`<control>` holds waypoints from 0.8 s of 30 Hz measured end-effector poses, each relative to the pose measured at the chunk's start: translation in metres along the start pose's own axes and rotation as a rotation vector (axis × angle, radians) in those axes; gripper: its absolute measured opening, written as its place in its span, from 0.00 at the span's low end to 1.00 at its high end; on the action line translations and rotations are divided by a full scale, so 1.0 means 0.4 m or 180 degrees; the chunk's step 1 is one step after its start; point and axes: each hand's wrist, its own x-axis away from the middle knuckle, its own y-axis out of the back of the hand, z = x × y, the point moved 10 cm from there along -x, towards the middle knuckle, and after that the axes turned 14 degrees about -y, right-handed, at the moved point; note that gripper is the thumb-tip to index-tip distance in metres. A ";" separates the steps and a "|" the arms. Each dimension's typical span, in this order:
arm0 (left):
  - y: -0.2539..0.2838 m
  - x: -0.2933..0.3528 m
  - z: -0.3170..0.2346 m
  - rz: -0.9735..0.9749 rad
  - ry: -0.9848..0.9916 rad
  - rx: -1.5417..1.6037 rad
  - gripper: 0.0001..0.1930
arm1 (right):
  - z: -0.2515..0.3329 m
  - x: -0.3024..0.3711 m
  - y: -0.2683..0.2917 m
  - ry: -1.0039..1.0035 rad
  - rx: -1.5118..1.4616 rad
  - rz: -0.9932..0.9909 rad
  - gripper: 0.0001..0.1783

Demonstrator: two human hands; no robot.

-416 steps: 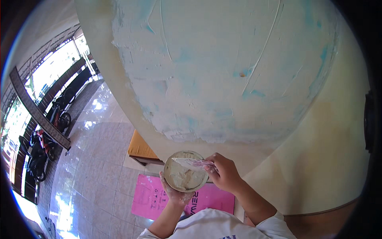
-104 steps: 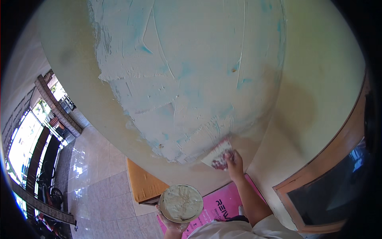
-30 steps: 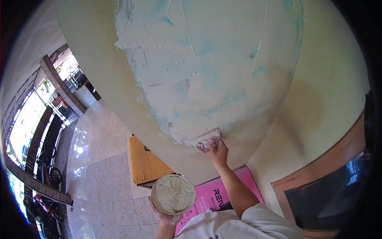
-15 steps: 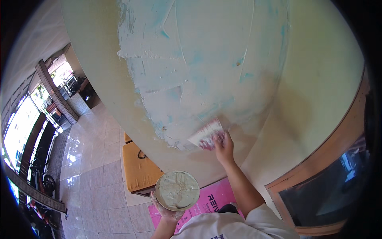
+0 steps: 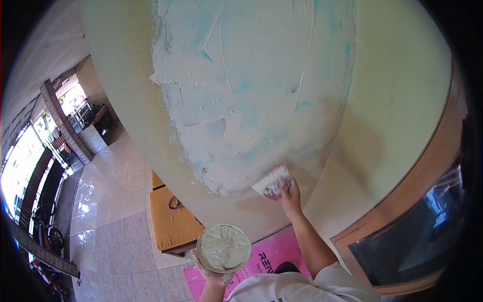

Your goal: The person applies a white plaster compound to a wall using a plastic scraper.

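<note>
My right hand [image 5: 290,197] grips a wide putty scraper [image 5: 273,182], its reddish body smeared with white paste. The scraper is at the lower part of a large white-plastered patch [image 5: 261,100] on the wall; whether its edge touches the wall I cannot tell. Bluish streaks and raised ridges of filler mark the patch. In my left hand [image 5: 214,274], which is spotted with paste, a round tub [image 5: 224,248] of pale greenish-white putty is held from below and the left side. The fingers under the tub are mostly hidden.
A bench with orange-yellow cushions [image 5: 173,219] stands left of the tub against the wall. Below lies a pink printed sheet [image 5: 282,246]. A wooden-framed glass panel [image 5: 402,251] is at right. Tiled floor [image 5: 115,216] stretches left toward parked motorcycles [image 5: 53,239].
My right hand and the scraper have shifted slightly right and down, still by the patch's lower edge. The view has tilted a little. My left hand keeps holding the tub.
</note>
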 end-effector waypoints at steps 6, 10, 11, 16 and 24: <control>-0.015 -0.006 0.010 -0.0119 0.0066 0.0080 0.44 | 0.285 -0.069 -0.176 0.0583 0.1055 0.0051 0.18; -0.014 -0.019 0.002 -0.0087 -0.0124 -0.0326 0.44 | 0.113 -0.095 -0.109 0.0407 0.1358 -0.0245 0.21; 0.000 -0.017 0.005 -0.0084 -0.0025 -0.0175 0.44 | 0.044 -0.086 -0.064 0.0344 0.1386 -0.0364 0.21; 0.009 -0.010 -0.018 -0.0021 -0.0281 -0.0696 0.43 | -0.247 -0.017 0.116 -0.0386 0.1851 -0.0290 0.22; 0.005 0.000 0.032 -0.0125 0.0136 -0.0262 0.43 | 0.038 0.008 -0.058 0.0116 0.0353 0.0451 0.16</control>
